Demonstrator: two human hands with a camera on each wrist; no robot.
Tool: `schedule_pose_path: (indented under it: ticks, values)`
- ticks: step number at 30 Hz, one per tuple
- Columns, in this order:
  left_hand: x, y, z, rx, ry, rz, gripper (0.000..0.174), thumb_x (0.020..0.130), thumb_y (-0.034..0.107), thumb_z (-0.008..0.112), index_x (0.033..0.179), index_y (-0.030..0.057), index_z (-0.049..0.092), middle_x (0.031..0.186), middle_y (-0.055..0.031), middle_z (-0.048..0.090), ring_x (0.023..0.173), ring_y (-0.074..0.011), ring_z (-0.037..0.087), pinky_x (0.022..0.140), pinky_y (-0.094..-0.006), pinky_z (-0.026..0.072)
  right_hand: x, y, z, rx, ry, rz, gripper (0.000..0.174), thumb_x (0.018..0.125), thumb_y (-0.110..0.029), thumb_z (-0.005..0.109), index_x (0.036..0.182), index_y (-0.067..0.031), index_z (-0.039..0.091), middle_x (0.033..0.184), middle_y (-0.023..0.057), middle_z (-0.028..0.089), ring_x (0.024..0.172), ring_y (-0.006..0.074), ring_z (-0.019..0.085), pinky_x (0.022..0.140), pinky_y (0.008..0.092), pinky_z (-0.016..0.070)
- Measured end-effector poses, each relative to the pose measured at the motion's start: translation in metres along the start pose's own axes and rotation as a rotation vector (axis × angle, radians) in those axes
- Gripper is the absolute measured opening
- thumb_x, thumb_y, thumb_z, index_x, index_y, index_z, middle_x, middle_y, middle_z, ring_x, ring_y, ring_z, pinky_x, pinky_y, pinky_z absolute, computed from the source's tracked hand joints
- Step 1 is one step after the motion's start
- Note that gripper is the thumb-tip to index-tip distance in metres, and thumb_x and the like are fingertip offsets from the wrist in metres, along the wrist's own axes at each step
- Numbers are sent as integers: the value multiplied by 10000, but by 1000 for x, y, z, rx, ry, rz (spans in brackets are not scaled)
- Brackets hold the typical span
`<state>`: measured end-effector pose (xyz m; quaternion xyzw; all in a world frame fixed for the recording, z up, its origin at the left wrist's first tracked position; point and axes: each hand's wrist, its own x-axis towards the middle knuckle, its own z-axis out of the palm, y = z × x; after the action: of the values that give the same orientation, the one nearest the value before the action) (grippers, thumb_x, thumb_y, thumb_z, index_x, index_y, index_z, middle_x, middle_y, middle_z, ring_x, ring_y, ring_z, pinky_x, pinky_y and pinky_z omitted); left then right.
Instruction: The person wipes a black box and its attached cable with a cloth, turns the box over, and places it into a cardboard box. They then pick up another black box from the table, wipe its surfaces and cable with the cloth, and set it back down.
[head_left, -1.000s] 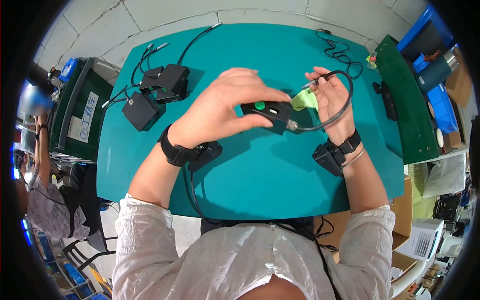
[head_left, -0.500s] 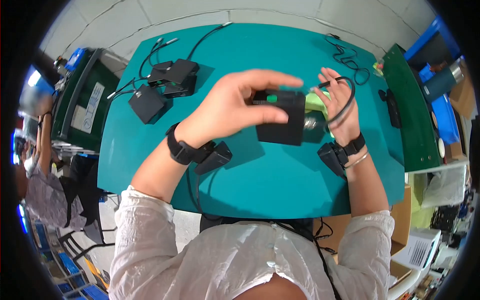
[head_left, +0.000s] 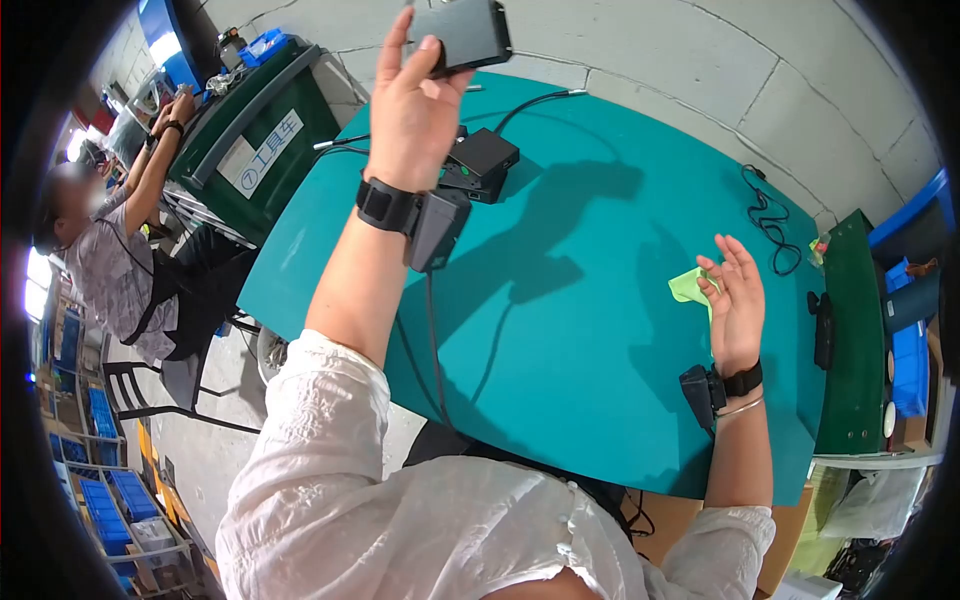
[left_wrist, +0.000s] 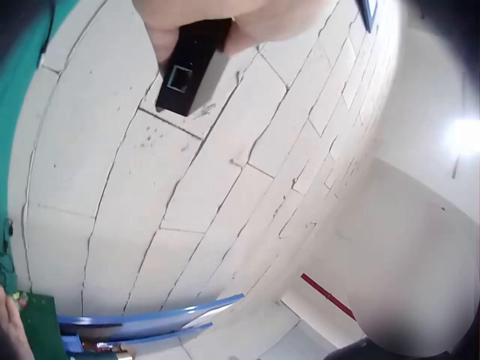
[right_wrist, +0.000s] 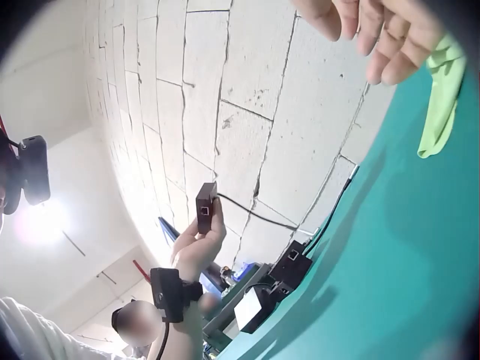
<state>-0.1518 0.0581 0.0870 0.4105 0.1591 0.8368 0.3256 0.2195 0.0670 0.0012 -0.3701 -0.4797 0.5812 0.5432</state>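
High at the far left of the table, my left hand [head_left: 415, 125] holds up a flat black box [head_left: 465, 38] between thumb and fingers. A square port shows in the end of that box [left_wrist: 180, 79] in the left wrist view. In the right wrist view a thin black cable [right_wrist: 255, 214] runs from beside the raised box. Over the right part of the table, my right hand [head_left: 738, 310] holds nothing, its palm turned up and fingers loosely extended. A lime-green cloth [head_left: 688, 286] lies just left of its fingers.
Several black boxes [head_left: 485, 153] with metal-tipped cables are stacked at the table's back left. A coiled black cable [head_left: 768, 220] lies at the back right, near a green panel [head_left: 850, 340]. Behind the table stands a block wall [head_left: 680, 60]. Another person sits at the left.
My left hand has carried the black box up and to the left. The cable has left my right hand, which stays on the right. The head view has swung left.
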Motion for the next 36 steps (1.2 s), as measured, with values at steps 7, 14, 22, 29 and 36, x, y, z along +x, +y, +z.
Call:
schedule_pose_path:
  ticks: [7, 14, 22, 29, 36]
  values:
    - [3, -15, -37, 210, 143, -52, 485, 889, -7, 546, 1341, 102, 407, 1068, -129, 584, 1008, -224, 576, 855, -394, 480, 0, 2, 0, -35, -30, 37, 354, 907, -77, 492, 1254, -13, 467, 1273, 110, 486, 962, 182, 582, 765, 283, 457]
    - [-19, -20, -63, 413, 356, -428, 457, 866, -2, 573, 1296, 41, 425, 1111, -132, 546, 999, -233, 576, 881, -394, 448, 2, 3, -3, -39, -51, 30, 343, 919, -77, 476, 1253, 3, 463, 1269, 120, 486, 953, 180, 587, 761, 280, 457]
    - [-40, -25, -62, 1191, 150, -276, 495, 777, 68, 667, 1246, 43, 510, 1252, -168, 406, 1114, -260, 460, 920, -351, 417, 1, 2, -3, -66, -28, 27, 325, 917, -52, 469, 1237, 6, 480, 1245, 121, 509, 921, 164, 601, 744, 271, 463]
    - [-66, -33, 16, 1128, -369, -7, 328, 846, 94, 641, 1163, 51, 565, 1058, -75, 580, 966, -198, 575, 856, -315, 471, 0, -27, -10, -107, 36, -64, 300, 905, -52, 485, 1201, -8, 513, 1222, 89, 545, 894, 163, 601, 745, 267, 456]
    - [-135, -81, 67, 83, -604, -1073, 252, 955, 184, 500, 1090, -7, 591, 933, -56, 608, 761, -148, 567, 691, -281, 466, -75, -115, -63, -452, 117, -231, 285, 922, -119, 514, 1182, -9, 553, 1196, 68, 570, 916, 136, 599, 757, 250, 451]
